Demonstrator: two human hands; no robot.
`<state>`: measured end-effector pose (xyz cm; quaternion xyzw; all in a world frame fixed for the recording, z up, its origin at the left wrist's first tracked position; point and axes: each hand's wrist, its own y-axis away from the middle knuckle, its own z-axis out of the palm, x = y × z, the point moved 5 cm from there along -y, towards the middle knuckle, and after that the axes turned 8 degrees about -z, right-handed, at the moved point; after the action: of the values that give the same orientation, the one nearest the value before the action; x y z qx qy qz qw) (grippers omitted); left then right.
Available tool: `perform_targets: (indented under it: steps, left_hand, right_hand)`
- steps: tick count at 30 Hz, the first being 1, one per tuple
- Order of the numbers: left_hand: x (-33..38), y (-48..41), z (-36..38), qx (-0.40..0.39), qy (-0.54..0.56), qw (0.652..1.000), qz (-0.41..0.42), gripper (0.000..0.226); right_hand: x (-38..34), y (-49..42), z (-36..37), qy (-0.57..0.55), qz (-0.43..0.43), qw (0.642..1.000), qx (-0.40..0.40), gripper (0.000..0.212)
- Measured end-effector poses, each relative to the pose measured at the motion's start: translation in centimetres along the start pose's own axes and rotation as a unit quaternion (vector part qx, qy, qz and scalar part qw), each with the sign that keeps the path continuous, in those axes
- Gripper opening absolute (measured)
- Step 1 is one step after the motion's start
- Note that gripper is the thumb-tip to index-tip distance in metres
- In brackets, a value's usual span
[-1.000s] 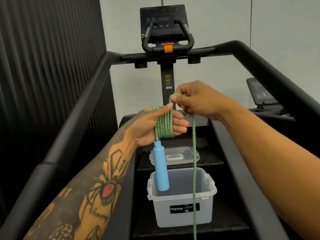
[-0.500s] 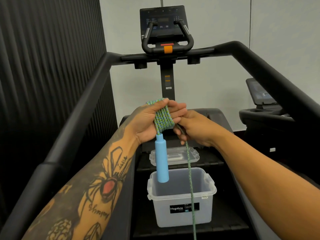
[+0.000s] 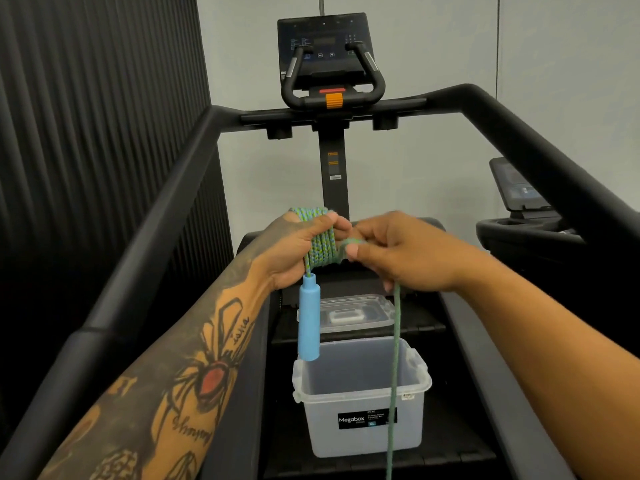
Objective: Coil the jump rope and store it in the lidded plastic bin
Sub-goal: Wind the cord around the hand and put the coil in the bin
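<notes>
Left hand (image 3: 294, 252) grips the coiled jump rope (image 3: 320, 249); right hand (image 3: 401, 254) pinches its loose strand. The open Megabox bin (image 3: 325, 441) stands below, lid (image 3: 370, 304) lying behind it.

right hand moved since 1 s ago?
Yes: the right hand dropped from the upright post's base toward the lid, still pinching the rope.

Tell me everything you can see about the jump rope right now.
The green and blue braided jump rope is partly coiled: several turns wrap the left hand, which grips them. Its light blue cylindrical handle hangs straight down from the coil, above the open clear plastic bin. The right hand pinches the rope beside the coil; the loose strand drops past the bin, out of frame.
</notes>
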<state>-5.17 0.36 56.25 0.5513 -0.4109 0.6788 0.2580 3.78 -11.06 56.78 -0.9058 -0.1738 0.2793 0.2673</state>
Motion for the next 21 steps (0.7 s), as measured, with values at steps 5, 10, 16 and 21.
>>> perform_targets:
  steps: [5, 10, 16, 21]
  left_hand:
    - [-0.5, 0.6, 1.3, -0.045, -0.033, 0.998, -0.023, 0.027]
    - [-0.2, 0.3, 1.3, -0.055, 0.036, 0.998, -0.022, 0.028]
    - [0.2, 0.2, 1.1, -0.038, 0.091, 0.995, 0.002, 0.016]
    - [0.4, -0.2, 0.9, -0.033, 0.151, 0.988, 0.009, 0.019]
  right_hand:
    - [0.1, -2.3, -2.9, 0.047, -0.025, 0.995, 0.089, 0.024]
    - [2.3, -3.8, -3.2, -0.007, -0.008, 0.993, 0.119, 0.026]
    - [3.7, -4.1, -1.3, -0.151, 0.018, 0.981, 0.116, 0.026]
    - [5.2, -3.5, 1.4, -0.189, 0.078, 0.976, 0.082, 0.025]
